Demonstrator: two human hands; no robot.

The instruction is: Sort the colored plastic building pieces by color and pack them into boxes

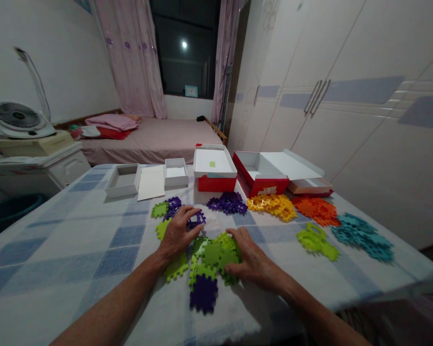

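Green interlocking plastic pieces (pixel 212 253) with notched edges lie heaped in front of me. My right hand (pixel 254 259) grips this heap at its right edge, thumb and forefinger set apart on it. Left of the heap, my left hand (pixel 178 233) curls round a purple interlocking piece (pixel 199 218) that shows between thumb and fingers. A dark purple square piece (pixel 204 293) touches the near side of the heap. Other green pieces lie beside and partly under my left hand and wrist, with a green square piece (pixel 159 209) beyond them next to purple ones.
Across the checked tablecloth (pixel 122 245) lie piles of purple pieces (pixel 228 203), yellow pieces (pixel 272 206), orange pieces (pixel 316 210), teal pieces (pixel 362 236) and light green pieces (pixel 316 241). Behind stand a red-and-white box (pixel 216 183), an open red box (pixel 270 186) and white trays (pixel 122 191).
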